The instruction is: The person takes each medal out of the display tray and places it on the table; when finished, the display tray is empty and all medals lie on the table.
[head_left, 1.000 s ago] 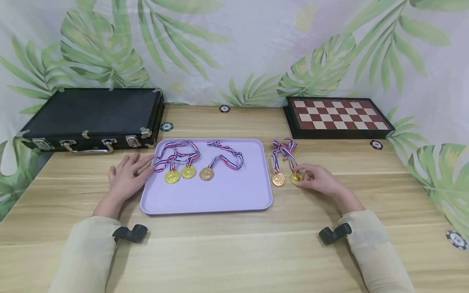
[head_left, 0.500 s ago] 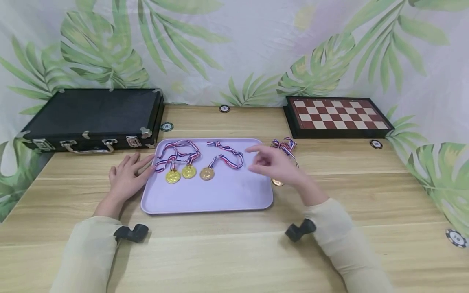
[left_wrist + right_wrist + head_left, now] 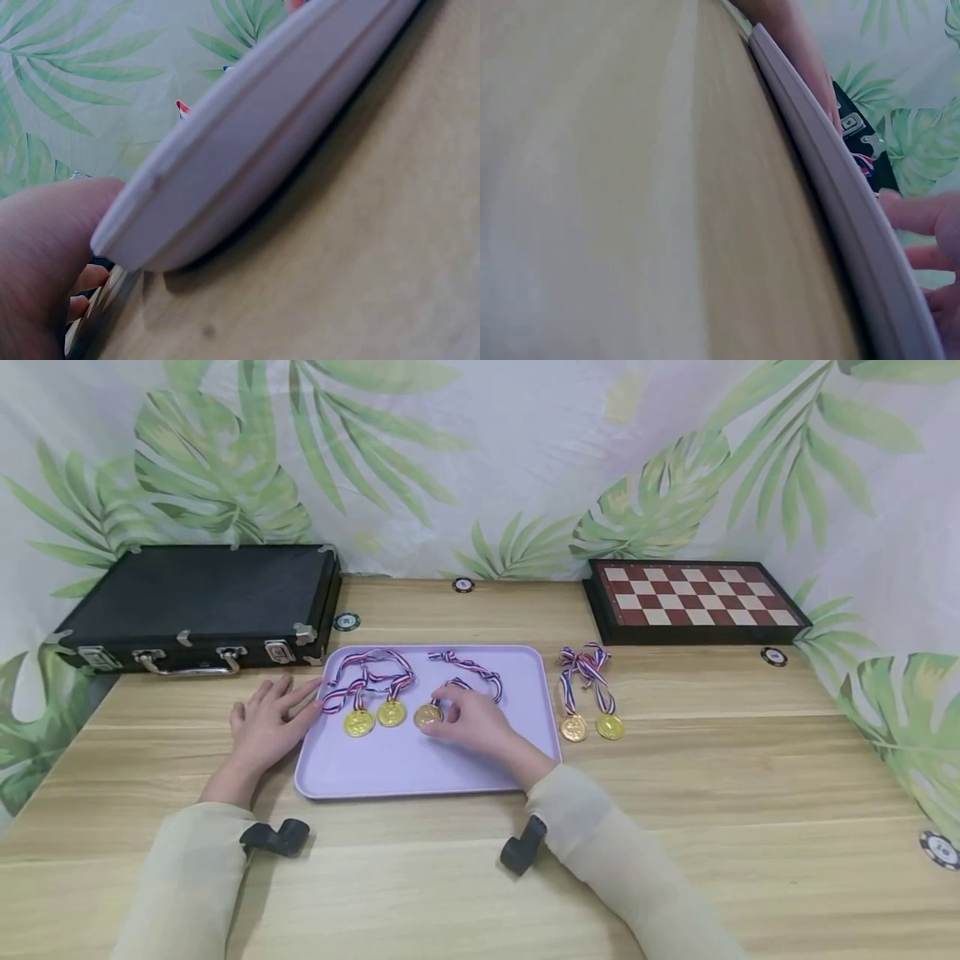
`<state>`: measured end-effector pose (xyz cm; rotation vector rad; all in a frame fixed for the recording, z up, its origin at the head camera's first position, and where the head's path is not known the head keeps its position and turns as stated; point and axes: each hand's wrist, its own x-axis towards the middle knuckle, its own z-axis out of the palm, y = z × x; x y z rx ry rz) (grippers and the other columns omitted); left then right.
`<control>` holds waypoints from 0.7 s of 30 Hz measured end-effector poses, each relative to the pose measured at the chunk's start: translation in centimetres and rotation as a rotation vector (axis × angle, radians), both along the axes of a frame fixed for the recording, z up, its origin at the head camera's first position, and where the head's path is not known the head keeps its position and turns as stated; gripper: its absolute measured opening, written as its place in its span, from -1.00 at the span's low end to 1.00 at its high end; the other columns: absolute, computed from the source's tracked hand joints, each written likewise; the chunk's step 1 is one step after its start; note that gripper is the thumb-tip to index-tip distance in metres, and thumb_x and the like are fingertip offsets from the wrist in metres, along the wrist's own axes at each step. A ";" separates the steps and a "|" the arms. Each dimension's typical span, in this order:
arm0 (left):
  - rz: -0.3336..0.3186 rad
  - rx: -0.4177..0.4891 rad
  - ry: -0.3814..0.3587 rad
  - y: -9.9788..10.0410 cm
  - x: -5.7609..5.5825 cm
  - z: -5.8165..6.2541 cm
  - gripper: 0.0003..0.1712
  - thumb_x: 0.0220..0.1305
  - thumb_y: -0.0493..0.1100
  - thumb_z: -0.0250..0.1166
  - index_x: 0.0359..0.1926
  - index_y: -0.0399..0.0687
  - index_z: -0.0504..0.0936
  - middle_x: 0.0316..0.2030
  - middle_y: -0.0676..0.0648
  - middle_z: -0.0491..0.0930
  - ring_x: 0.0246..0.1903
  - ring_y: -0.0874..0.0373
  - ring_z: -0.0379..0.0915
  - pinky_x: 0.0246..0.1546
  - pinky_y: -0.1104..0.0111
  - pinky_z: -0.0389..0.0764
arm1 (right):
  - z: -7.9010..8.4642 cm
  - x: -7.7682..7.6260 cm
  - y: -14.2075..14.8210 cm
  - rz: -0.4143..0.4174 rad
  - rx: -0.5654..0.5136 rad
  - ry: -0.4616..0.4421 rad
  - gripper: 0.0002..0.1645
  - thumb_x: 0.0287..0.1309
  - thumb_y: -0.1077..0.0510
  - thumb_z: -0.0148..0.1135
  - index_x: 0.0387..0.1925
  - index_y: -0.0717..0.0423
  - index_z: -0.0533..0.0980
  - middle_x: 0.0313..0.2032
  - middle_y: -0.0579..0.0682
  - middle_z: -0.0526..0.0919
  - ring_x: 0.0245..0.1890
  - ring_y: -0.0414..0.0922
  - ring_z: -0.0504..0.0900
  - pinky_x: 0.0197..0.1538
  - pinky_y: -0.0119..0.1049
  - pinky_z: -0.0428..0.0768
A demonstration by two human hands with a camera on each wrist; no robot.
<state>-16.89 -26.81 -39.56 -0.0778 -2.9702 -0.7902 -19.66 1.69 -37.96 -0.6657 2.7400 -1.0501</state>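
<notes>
In the head view, three medals on striped ribbons lie on a lilac tray (image 3: 450, 772): a gold medal (image 3: 358, 722), a second gold medal (image 3: 391, 712) and a bronze-coloured medal (image 3: 426, 717). My right hand (image 3: 480, 722) reaches over the tray, thumb and index finger curled about the bronze-coloured medal's edges; its ribbon (image 3: 487, 677) runs back behind the hand. Flat beside the tray's left edge rests my left hand (image 3: 266, 727), fingers spread, its thumb against the rim. The left wrist view shows that thumb (image 3: 60, 217) at the tray's corner.
Right of the tray lie another bronze-coloured medal (image 3: 573, 728) and gold medal (image 3: 610, 727), ribbons bunched together. A black case (image 3: 202, 597) stands back left, a chessboard (image 3: 697, 597) back right. Several poker chips, such as one chip (image 3: 774, 657), dot the wooden table (image 3: 712, 827).
My right hand has left the gold medal right of the tray and moved left over the tray to the bronze-coloured medal. My left hand stays at the tray's edge.
</notes>
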 end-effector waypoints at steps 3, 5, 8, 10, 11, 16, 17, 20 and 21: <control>0.006 0.009 0.003 0.0 0.1 0.0 -0.36 0.19 0.23 -0.15 0.22 0.05 0.22 0.22 -0.37 -0.04 0.19 -0.31 -0.34 -0.02 -0.20 -0.46 | -0.4 0.1 -0.6 -0.057 0.098 0.047 -0.38 -0.18 -0.15 0.29 -0.02 -0.01 0.45 -0.62 -0.18 0.42 -0.61 -0.26 0.36 -0.58 -0.41 0.32; 0.008 0.006 -0.001 0.0 0.1 0.1 -0.36 0.20 0.23 -0.15 0.22 0.05 0.22 0.22 -0.37 -0.04 0.19 -0.31 -0.34 -0.02 -0.20 -0.46 | -0.6 0.2 -0.8 -0.079 0.157 0.077 -0.38 -0.19 -0.19 0.27 -0.03 -0.07 0.46 -0.62 -0.20 0.41 -0.60 -0.27 0.37 -0.58 -0.39 0.33; -0.001 -0.003 -0.015 0.0 0.0 0.1 -0.36 0.21 0.21 -0.14 0.22 0.00 0.21 0.22 -0.39 -0.07 0.18 -0.33 -0.36 -0.03 -0.22 -0.47 | -0.6 0.3 -1.0 -0.086 0.218 0.111 -0.44 -0.18 -0.20 0.26 -0.08 -0.11 0.48 -0.59 -0.21 0.42 -0.56 -0.26 0.39 -0.57 -0.36 0.35; -0.001 -0.009 -0.018 0.0 -0.1 0.1 -0.37 0.21 0.19 -0.13 0.22 -0.01 0.21 0.22 -0.39 -0.07 0.18 -0.33 -0.36 -0.03 -0.22 -0.46 | -0.6 0.4 -1.0 -0.078 0.236 0.125 -0.49 -0.17 -0.18 0.26 -0.13 -0.11 0.49 -0.53 -0.19 0.43 -0.51 -0.24 0.41 -0.53 -0.34 0.37; -0.002 -0.012 -0.021 0.0 -0.1 0.1 -0.37 0.21 0.19 -0.13 0.22 -0.01 0.21 0.22 -0.39 -0.07 0.18 -0.32 -0.36 -0.03 -0.22 -0.46 | -0.5 0.5 -1.0 -0.073 0.243 0.129 -0.52 -0.17 -0.17 0.27 -0.15 -0.10 0.49 -0.50 -0.17 0.43 -0.48 -0.23 0.42 -0.51 -0.33 0.38; -0.003 -0.016 -0.023 -0.1 -0.1 0.0 -0.38 0.22 0.18 -0.13 0.22 -0.01 0.21 0.22 -0.39 -0.07 0.18 -0.33 -0.37 -0.03 -0.22 -0.46 | -0.3 0.9 -0.9 -0.058 0.268 0.123 -0.58 -0.17 -0.11 0.29 -0.22 -0.06 0.45 -0.38 -0.07 0.38 -0.40 -0.15 0.42 -0.43 -0.29 0.40; -0.003 -0.016 -0.025 -0.1 -0.1 0.0 -0.38 0.22 0.18 -0.14 0.22 -0.01 0.21 0.22 -0.39 -0.07 0.18 -0.33 -0.37 -0.03 -0.22 -0.46 | -0.2 1.0 -0.9 -0.057 0.268 0.115 -0.57 -0.17 -0.10 0.29 -0.22 -0.06 0.44 -0.37 -0.06 0.37 -0.40 -0.14 0.42 -0.43 -0.29 0.41; -0.004 -0.013 -0.028 0.0 -0.1 0.0 -0.38 0.22 0.18 -0.13 0.22 -0.01 0.21 0.22 -0.39 -0.07 0.18 -0.33 -0.37 -0.03 -0.22 -0.46 | -0.2 1.1 -0.8 -0.030 0.249 0.107 -0.57 -0.16 -0.06 0.30 -0.20 -0.07 0.40 -0.32 -0.04 0.38 -0.36 -0.14 0.42 -0.37 -0.28 0.42; -0.004 -0.013 -0.028 0.0 -0.1 0.1 -0.38 0.22 0.19 -0.14 0.22 -0.01 0.21 0.22 -0.39 -0.07 0.18 -0.33 -0.37 -0.03 -0.22 -0.46 | -0.3 1.1 -0.7 -0.011 0.232 0.114 -0.57 -0.15 -0.04 0.30 -0.20 -0.06 0.39 -0.30 -0.03 0.40 -0.33 -0.14 0.43 -0.34 -0.27 0.42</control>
